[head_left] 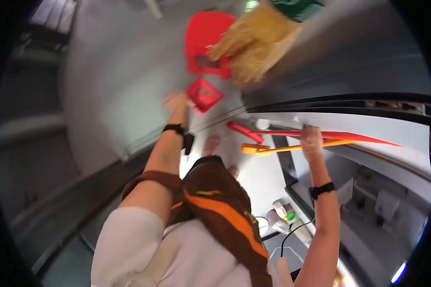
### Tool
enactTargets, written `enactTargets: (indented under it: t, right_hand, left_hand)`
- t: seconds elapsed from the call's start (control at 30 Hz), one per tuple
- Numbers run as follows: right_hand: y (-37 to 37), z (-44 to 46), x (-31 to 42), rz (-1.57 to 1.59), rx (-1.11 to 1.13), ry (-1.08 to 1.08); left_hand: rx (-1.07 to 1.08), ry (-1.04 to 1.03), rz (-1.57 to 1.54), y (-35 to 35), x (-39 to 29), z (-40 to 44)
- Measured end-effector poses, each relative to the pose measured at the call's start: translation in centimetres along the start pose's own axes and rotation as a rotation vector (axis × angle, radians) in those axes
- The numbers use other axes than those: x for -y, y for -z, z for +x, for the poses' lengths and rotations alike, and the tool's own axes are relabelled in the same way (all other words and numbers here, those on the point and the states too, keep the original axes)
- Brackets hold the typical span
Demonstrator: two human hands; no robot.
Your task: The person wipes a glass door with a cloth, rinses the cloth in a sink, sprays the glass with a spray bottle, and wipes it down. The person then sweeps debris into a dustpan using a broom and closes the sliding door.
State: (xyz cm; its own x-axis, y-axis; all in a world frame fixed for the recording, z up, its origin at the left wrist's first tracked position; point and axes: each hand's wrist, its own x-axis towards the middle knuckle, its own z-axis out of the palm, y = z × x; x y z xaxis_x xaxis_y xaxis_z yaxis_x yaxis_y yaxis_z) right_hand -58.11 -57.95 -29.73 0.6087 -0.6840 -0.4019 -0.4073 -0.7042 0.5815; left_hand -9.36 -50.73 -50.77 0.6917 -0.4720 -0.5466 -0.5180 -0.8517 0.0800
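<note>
My right hand (312, 137) is closed around a long red handle (337, 135) that ends in a red crossbar head (244, 131). An orange long-handled tool (256, 149) runs alongside, passing at the same hand; whether my fingers also wrap its shaft is unclear. My left hand (176, 101) is stretched forward, blurred, with fingers extended beside a small red square container (204, 95). I cannot tell whether it touches the container's edge.
Beyond the container stands a red plastic seat or stool (208, 36). Next to it is a bundle of yellow-tan strands (254, 45) with a green item (299, 7) above. A dark panel (359, 62) lies right. Several bottles (282, 213) stand near my right forearm.
</note>
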Motion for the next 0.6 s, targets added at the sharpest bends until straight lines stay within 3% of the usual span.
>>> enactTargets:
  t: [0.07, 0.1, 0.13, 0.17, 0.2, 0.23, 0.3, 0.37, 0.43, 0.57, 0.6]
  right_hand:
    - [3.1, -0.9, 1.2, 0.068, -0.204, -0.07]
    - [5.3, -1.5, 1.5, 0.153, -0.278, -0.116]
    - [6.3, -2.1, 2.8, 0.169, -0.316, -0.081]
    - [7.3, -3.3, 3.9, 0.365, -0.3, -0.109]
    - [7.9, -4.4, 4.3, 0.568, -0.276, -0.14]
    - [8.1, -5.1, 5.7, 0.582, -0.298, -0.118]
    - [8.4, -6.5, 8.5, 0.987, -0.471, 0.119]
    - [14.0, -7.1, 10.6, 1.296, -0.417, 0.367]
    - [20.7, -7.4, 14.7, 1.491, -0.428, 0.547]
    - [36.4, -6.1, 17.7, 1.666, -0.834, 0.813]
    - [39.9, -5.5, 17.9, 1.604, -0.893, 0.819]
  left_hand:
    - [-0.355, 0.132, -0.523, -0.8, -0.1, -4.8]
    - [-0.477, -0.017, -0.508, -0.5, -0.4, -8.7]
    - [-0.368, -0.215, -0.822, -1.8, 1.0, -10.9]
    - [-0.097, -0.36, -1.063, 1.7, 1.4, -17.7]
    - [-0.313, -0.446, -0.859, 0.3, 2.9, -23.5]
    - [-0.171, -0.533, -1.002, 1.7, 4.5, -29.0]
    - [-0.132, -0.755, -0.744, 6.5, 9.0, -39.1]
    - [-0.105, -0.668, -0.749, 6.5, 14.4, -44.1]
    - [-0.176, -0.442, -0.797, 5.0, 21.3, -46.4]
    - [-0.418, -0.179, -0.896, 8.1, 29.2, -47.2]
    - [-0.511, -0.198, -0.926, 9.2, 30.2, -47.4]
